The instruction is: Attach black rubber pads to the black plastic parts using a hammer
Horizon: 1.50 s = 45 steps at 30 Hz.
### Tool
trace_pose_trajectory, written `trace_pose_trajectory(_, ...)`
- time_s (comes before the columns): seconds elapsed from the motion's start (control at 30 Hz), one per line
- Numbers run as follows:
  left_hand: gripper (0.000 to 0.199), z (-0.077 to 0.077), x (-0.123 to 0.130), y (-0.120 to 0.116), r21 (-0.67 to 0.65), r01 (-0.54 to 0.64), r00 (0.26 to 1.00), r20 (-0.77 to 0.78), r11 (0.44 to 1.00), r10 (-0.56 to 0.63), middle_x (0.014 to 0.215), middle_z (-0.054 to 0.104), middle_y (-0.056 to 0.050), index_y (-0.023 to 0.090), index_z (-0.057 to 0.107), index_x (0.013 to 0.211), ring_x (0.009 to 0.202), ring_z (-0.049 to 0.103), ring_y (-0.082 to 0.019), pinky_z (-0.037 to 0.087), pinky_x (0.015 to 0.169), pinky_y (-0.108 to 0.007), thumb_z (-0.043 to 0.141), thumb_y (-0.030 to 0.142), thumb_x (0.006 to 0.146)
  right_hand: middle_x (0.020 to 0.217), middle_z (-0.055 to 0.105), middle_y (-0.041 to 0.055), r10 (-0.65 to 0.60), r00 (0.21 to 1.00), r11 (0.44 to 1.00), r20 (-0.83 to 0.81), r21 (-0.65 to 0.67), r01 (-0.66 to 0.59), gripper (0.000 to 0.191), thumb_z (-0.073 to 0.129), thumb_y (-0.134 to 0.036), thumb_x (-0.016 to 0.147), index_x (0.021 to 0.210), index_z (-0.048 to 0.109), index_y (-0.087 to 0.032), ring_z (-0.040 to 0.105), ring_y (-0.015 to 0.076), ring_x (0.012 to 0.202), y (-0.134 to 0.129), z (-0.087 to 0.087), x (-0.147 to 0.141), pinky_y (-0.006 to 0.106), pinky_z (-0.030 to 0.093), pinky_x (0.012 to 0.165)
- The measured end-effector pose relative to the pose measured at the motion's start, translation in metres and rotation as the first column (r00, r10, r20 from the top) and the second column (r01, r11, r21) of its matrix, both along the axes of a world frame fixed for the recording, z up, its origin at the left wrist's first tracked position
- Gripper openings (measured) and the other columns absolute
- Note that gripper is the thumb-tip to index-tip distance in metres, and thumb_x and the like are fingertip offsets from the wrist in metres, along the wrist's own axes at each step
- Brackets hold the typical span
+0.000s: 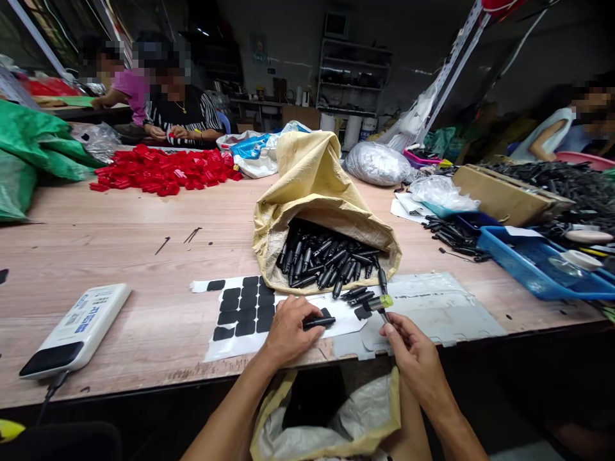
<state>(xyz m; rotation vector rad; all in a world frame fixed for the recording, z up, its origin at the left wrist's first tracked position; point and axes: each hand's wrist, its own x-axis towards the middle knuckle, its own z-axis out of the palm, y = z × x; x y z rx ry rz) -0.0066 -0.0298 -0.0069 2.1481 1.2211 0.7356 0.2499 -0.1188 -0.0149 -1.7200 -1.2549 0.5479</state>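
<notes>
"Black tubular part (319, 322): where?"

"Over the white sheet (221, 349), near edge of the worktop (144, 269), pinched in the left hand (291, 330)."

"Right hand (413, 349), grip?"

"Pinching a small hammer (372, 305) by its handle, just to the right."

"Step?"

"Seemingly steadying the part; calls for fingers kept clear of the hammer."

"Farther out?"

"Sack (321, 179) of black parts (327, 259); red pieces (168, 169), far left."

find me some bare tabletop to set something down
The tabletop is bare between the white power bank and the sheet of black stickers, and between the red pieces and the yellow sack on it. It is crowded at the right, with the blue tray and black parts.
</notes>
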Motion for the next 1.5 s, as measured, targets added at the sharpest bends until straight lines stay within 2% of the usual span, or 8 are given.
trace_pose_trajectory(0.2, 0.017, -0.001, 0.001, 0.000, -0.001, 0.002, 1.000, 0.000, 1.000, -0.002, 0.089, 0.070, -0.001, 0.026, 0.074, 0.091, 0.094, 0.058, -0.024, 0.038, 0.085, -0.037, 0.075, 0.021, 0.075, 0.112, 0.073, 0.0089, 0.161, 0.976, 0.985, 0.150, 0.043, -0.169, 0.038, 0.054, -0.041, 0.095, 0.126, 0.064, -0.021, 0.071, 0.0215, 0.099, -0.010, 0.012, -0.032, 0.030, 0.058, 0.087)
trace_pose_trajectory(0.43, 0.018, 0.002, 0.002, -0.001, -0.001, -0.004, 1.000, 0.001, 1.000, 0.004, 0.088, 0.068, -0.002, 0.027, 0.076, 0.093, 0.095, 0.057, -0.024, 0.039, 0.085, -0.037, 0.072, 0.020, 0.076, 0.121, 0.072, 0.0099, 0.212, 0.919, 0.934, 0.332, 0.206, -0.290, 0.034, 0.051, -0.027, 0.098, 0.128, 0.065, -0.023, 0.070, 0.0230, 0.109, -0.005, 0.019, -0.063, 0.036, 0.058, 0.095)
trace_pose_trajectory(0.63, 0.013, 0.005, 0.001, -0.002, -0.002, -0.005, 1.000, -0.003, 1.000, 0.005, 0.084, 0.065, -0.001, 0.025, 0.076, 0.089, 0.092, 0.056, -0.023, 0.039, 0.082, -0.035, 0.071, 0.021, 0.078, 0.120, 0.071, 0.0091, 0.197, 0.883, 0.891, 0.426, 0.298, -0.342, 0.040, 0.050, -0.018, 0.098, 0.137, 0.059, -0.025, 0.068, 0.0220, 0.111, 0.000, 0.022, -0.074, 0.036, 0.056, 0.096)
trace_pose_trajectory(0.73, 0.013, 0.005, 0.001, -0.001, -0.012, 0.008, 1.000, -0.007, 1.000, -0.008, 0.083, 0.064, -0.001, 0.026, 0.077, 0.086, 0.090, 0.056, -0.022, 0.039, 0.081, -0.035, 0.069, 0.019, 0.078, 0.108, 0.073, 0.0076, 0.213, 0.840, 0.901, 0.500, 0.233, -0.367, 0.043, 0.046, -0.015, 0.098, 0.138, 0.058, -0.027, 0.070, 0.0204, 0.101, 0.000, 0.016, -0.078, 0.033, 0.057, 0.088)
trace_pose_trajectory(1.03, 0.019, 0.002, 0.002, -0.001, -0.002, -0.015, 1.000, 0.014, 1.000, 0.015, 0.085, 0.066, -0.001, 0.025, 0.078, 0.091, 0.092, 0.057, -0.023, 0.039, 0.083, -0.036, 0.072, 0.017, 0.075, 0.112, 0.072, 0.0078, 0.126, 0.859, 0.917, 0.496, 0.272, -0.292, 0.042, 0.049, -0.017, 0.099, 0.138, 0.059, -0.026, 0.068, 0.0212, 0.101, 0.001, 0.017, -0.067, 0.034, 0.055, 0.089)
trace_pose_trajectory(1.23, 0.020, 0.000, 0.001, -0.001, 0.001, -0.015, 1.000, 0.014, 1.000, 0.015, 0.087, 0.068, -0.002, 0.024, 0.077, 0.093, 0.093, 0.057, -0.023, 0.038, 0.085, -0.037, 0.072, 0.018, 0.074, 0.111, 0.072, 0.0067, 0.157, 0.833, 0.933, 0.530, 0.198, -0.302, 0.039, 0.047, -0.019, 0.100, 0.136, 0.060, -0.025, 0.068, 0.0198, 0.100, 0.000, 0.008, -0.059, 0.032, 0.055, 0.089)
trace_pose_trajectory(1.37, 0.016, 0.002, -0.001, 0.002, -0.051, 0.021, 0.999, 0.029, 0.998, -0.020, 0.093, 0.069, -0.003, 0.024, 0.076, 0.098, 0.096, 0.056, -0.024, 0.037, 0.087, -0.038, 0.067, 0.029, 0.086, 0.117, 0.071, 0.0060, 0.024, 0.836, 0.940, 0.549, 0.271, -0.205, 0.036, 0.052, -0.020, 0.098, 0.133, 0.061, -0.024, 0.067, 0.0197, 0.105, 0.002, 0.004, -0.041, 0.032, 0.052, 0.093)
trace_pose_trajectory(1.5, 0.029, 0.003, -0.003, 0.005, -0.080, 0.035, 0.999, 0.039, 0.996, -0.032, 0.093, 0.069, -0.002, 0.023, 0.073, 0.092, 0.094, 0.055, -0.022, 0.036, 0.087, -0.037, 0.048, 0.036, 0.099, 0.110, 0.071, 0.0045, 0.036, 0.782, 0.952, 0.623, 0.216, -0.216, 0.034, 0.051, -0.018, 0.098, 0.127, 0.066, -0.026, 0.065, 0.0196, 0.098, 0.003, -0.001, -0.024, 0.032, 0.051, 0.086)
